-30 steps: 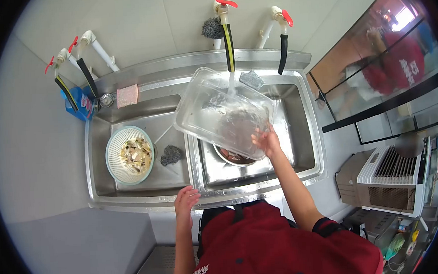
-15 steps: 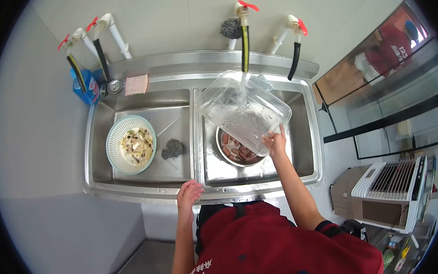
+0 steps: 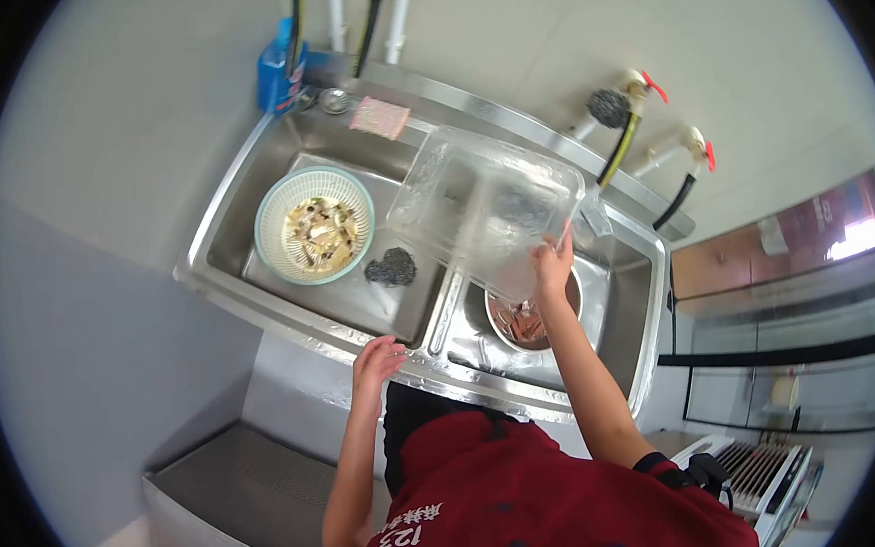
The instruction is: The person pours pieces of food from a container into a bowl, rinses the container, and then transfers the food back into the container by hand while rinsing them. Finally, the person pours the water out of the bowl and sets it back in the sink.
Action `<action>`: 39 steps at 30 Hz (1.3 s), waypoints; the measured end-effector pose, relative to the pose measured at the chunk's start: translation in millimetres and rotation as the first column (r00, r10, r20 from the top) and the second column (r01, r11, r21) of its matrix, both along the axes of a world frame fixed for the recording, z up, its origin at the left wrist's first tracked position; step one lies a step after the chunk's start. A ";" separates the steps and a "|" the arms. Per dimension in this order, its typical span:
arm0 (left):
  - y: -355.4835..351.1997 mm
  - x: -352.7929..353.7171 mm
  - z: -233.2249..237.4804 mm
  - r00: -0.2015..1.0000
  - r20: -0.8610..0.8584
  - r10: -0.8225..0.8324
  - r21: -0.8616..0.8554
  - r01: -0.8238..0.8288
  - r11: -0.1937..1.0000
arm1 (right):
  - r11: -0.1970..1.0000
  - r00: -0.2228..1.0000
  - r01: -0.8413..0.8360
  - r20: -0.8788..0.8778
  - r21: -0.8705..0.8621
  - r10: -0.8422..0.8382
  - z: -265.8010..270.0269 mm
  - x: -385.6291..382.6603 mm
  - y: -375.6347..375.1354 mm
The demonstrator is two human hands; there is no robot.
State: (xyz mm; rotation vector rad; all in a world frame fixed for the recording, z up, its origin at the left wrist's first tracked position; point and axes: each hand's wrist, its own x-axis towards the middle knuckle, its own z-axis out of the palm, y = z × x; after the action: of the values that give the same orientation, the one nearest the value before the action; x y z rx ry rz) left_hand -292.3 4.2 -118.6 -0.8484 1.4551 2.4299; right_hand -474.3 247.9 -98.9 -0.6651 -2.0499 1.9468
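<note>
Clear tray (image 3: 484, 208) has shifted leftward, long axis roughly along the sink (image 3: 259, 304).

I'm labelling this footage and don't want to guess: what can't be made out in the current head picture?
Head view: far part of the bowl, covered by the clear container and right hand.
Head view: what tops the two leftmost hoses, cut off by the upper edge.
Head view: print on the blue bottle, too small and blurred.
Head view: exact food pieces in the basket, too small.
</note>
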 end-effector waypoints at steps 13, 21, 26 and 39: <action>-32.2 -23.7 1.1 0.996 -0.079 0.050 0.013 -0.050 0.999 | 0.456 0.554 0.017 -0.389 0.890 0.736 103.8 -37.4 -112.0; -21.8 -39.3 2.8 0.999 -0.038 -0.037 -0.011 0.037 0.999 | 0.988 0.996 0.037 0.088 -0.147 -0.024 9.9 34.5 6.2; -15.6 -44.8 -2.0 0.993 -0.021 -0.114 -0.016 0.113 0.993 | 0.927 0.940 0.308 0.219 -0.216 -0.261 -11.6 81.4 96.6; 10.2 -57.3 4.4 0.977 -0.037 -0.212 -0.006 0.212 0.977 | 0.755 0.845 0.534 0.257 -0.380 -0.469 -7.1 128.5 159.3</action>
State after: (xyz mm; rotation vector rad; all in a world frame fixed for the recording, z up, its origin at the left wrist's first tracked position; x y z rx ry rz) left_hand -349.6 14.4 -114.2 -0.6156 1.4787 2.2975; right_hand -345.7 407.2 -106.0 -1.3392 -1.2736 2.0567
